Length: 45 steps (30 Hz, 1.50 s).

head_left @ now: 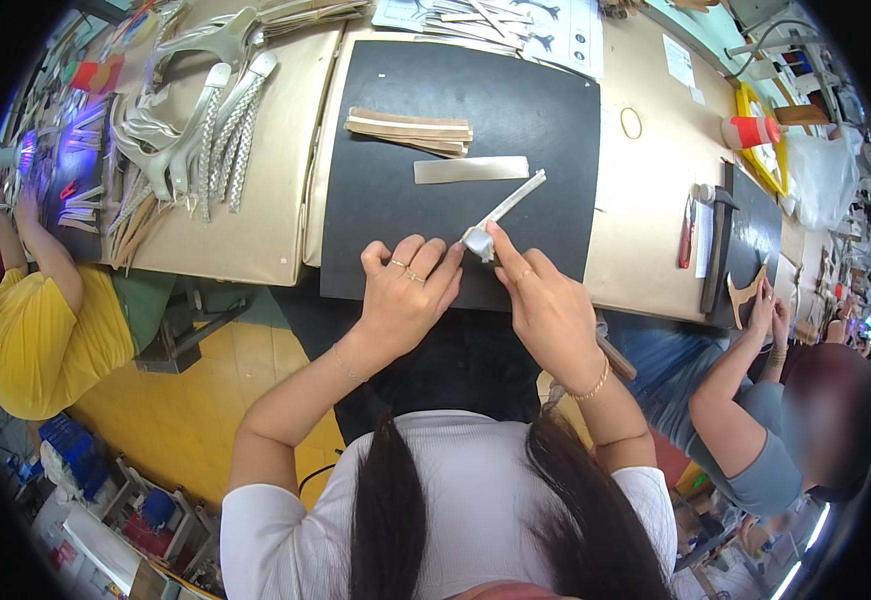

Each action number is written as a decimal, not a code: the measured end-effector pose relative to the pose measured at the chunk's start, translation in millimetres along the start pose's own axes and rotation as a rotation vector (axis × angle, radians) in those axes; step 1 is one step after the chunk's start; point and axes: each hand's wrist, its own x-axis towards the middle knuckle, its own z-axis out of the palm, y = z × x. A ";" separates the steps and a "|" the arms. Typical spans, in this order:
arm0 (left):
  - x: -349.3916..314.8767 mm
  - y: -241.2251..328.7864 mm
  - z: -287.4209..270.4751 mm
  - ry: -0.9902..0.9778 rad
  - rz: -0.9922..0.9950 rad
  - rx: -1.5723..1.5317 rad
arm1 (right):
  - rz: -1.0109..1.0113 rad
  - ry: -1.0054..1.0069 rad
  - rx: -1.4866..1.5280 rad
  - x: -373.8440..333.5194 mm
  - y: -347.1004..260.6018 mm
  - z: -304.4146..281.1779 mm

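Note:
Over the front of a black mat (386,220), both my hands meet at a narrow pale strap (516,199) with a silvery, buckle-like piece (478,240) at its near end. My left hand (406,297) pinches that end from the left with thumb and index finger. From the right, my right hand (553,310) grips the same end, its index finger lying along the piece. The strap's free end points away to the upper right. Just beyond it lies a flat pale strip (471,170), and farther back a stack of tan strips (411,132).
Braided straps (226,140) lie on the table at left. A yellow rubber band (632,123) and a hammer (719,250) are to the right. Printed sheets (566,40) with loose strips sit at the back. Co-workers sit on both sides; the right one holds a tan piece (746,295).

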 end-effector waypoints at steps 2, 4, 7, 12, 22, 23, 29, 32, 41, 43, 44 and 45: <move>-4.2 1.0 -2.7 0.001 -0.022 -0.030 | -0.048 0.142 0.173 -1.3 -0.7 0.3; -7.7 2.3 -4.3 0.004 -0.048 -0.049 | -0.061 0.176 0.211 -2.9 -1.5 0.5; -10.2 2.6 -5.8 0.022 -0.072 -0.080 | -0.062 0.051 0.083 -3.7 -0.6 0.0; -11.8 1.9 -9.9 0.039 -0.089 -0.092 | -0.101 0.219 0.223 -6.2 1.5 4.4; 11.8 6.0 0.9 0.049 -0.028 -0.182 | -0.021 0.427 0.310 -3.1 19.9 -0.1; 15.6 5.3 2.2 0.055 -0.026 -0.188 | -0.029 0.394 0.286 -0.9 22.2 -1.5; 32.3 4.5 10.0 0.011 -0.021 -0.161 | 0.018 0.147 0.033 6.2 28.1 -1.4; 36.7 3.3 12.2 -0.026 -0.014 -0.142 | 0.003 0.378 0.255 7.8 31.6 -0.1; 43.5 4.1 12.2 -0.049 -0.014 -0.135 | 0.083 0.328 0.213 14.5 47.5 4.8; 44.8 4.1 13.2 -0.084 -0.017 -0.120 | 0.089 0.297 0.193 15.3 49.7 6.7; 45.5 3.7 13.1 -0.104 -0.016 -0.116 | 0.098 0.244 0.166 15.0 51.2 6.4; 47.9 2.1 13.5 -0.114 -0.012 -0.108 | 0.123 0.193 0.129 16.8 53.9 6.3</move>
